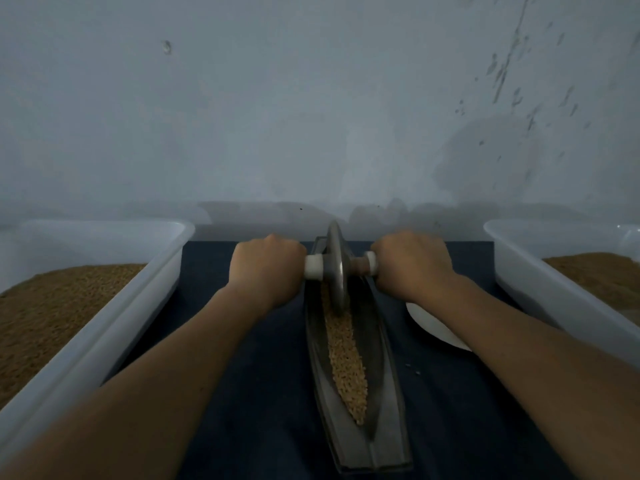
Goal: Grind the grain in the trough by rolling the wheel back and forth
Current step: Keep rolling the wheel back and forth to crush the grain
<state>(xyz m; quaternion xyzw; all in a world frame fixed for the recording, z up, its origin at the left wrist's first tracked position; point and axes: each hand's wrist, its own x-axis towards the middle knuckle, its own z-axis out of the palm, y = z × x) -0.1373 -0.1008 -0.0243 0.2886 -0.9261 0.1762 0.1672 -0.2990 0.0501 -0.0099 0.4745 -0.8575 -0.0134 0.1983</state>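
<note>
A long dark metal trough lies lengthwise on the dark blue cloth, holding a strip of tan grain. A grey metal wheel stands upright at the trough's far end on the grain. Its axle handle has white collars on both sides. My left hand grips the left end of the handle. My right hand grips the right end. Both arms are stretched forward.
A white plastic tub with brown grain stands on the left. A second white tub with brown material stands on the right. A white dish lies under my right forearm. A pale wall rises just behind the trough.
</note>
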